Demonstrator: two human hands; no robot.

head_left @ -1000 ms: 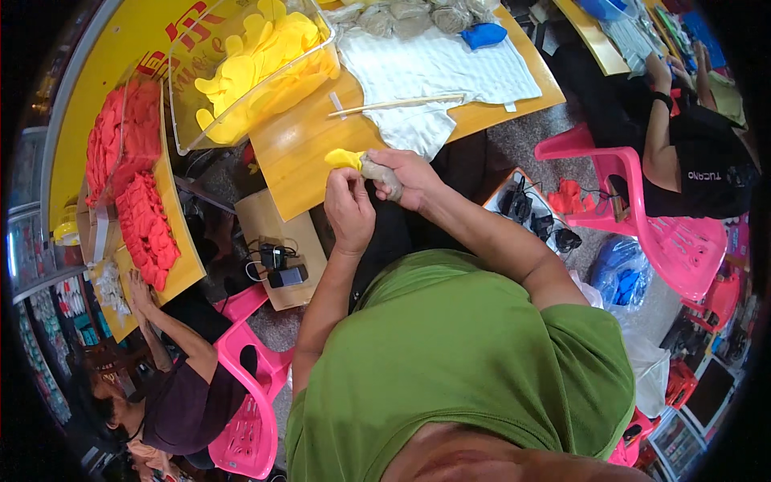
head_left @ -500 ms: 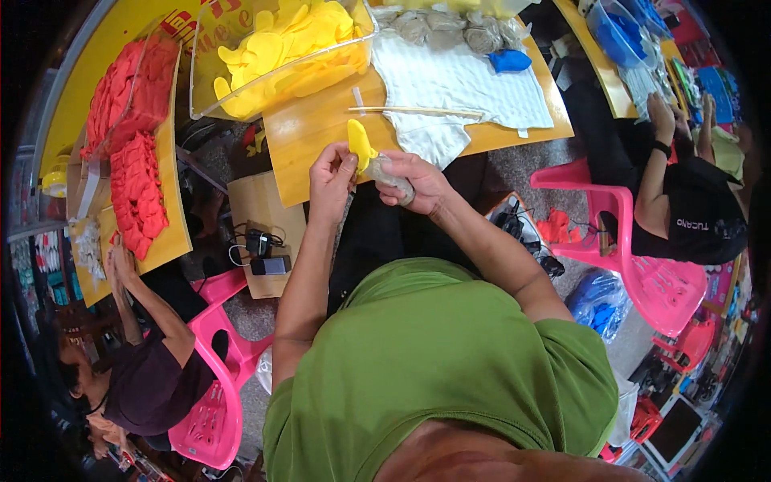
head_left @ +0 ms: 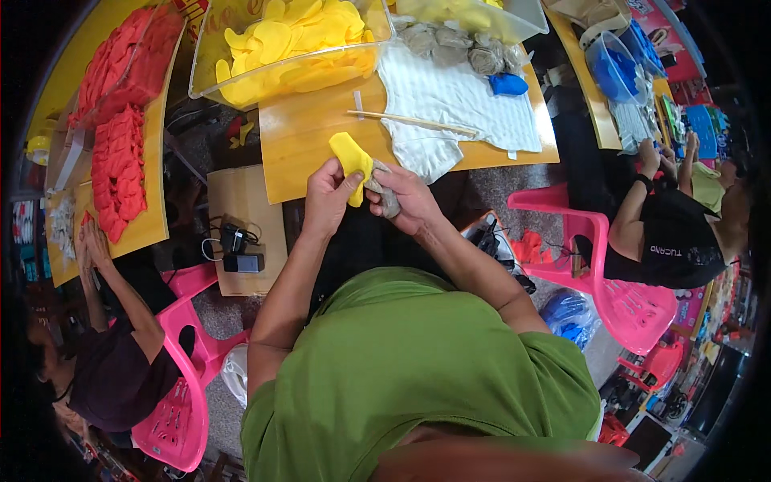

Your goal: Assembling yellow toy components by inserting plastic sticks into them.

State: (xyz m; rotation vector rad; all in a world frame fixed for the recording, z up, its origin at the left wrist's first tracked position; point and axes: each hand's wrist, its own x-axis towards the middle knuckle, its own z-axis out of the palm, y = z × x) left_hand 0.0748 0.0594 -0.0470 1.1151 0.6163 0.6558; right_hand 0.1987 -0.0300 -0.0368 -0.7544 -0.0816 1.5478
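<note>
In front of my chest, both hands are together at the table's near edge. My left hand (head_left: 325, 198) pinches the edge of a soft yellow fabric piece (head_left: 349, 154), curved and stubby in outline. My right hand (head_left: 408, 199) is wrapped round a small greyish, wrinkled bundle (head_left: 390, 206), whose upper end meets the yellow piece. Whether the bundle is inside the yellow piece or just against it, I cannot tell. A thin wooden stick (head_left: 414, 122) lies beyond my hands, across a white striped cloth (head_left: 462, 104).
A clear bin of yellow pieces (head_left: 293, 77) stands on the wooden table (head_left: 309, 128). Several grey bundles (head_left: 438, 44) and a blue piece (head_left: 507, 84) lie on the cloth. Co-workers sit left and right on pink chairs (head_left: 181, 414), the left one by red pieces (head_left: 119, 173).
The yellow piece has tilted to the left and now hangs down between my hands, showing more of its length. The view has shifted slightly.
</note>
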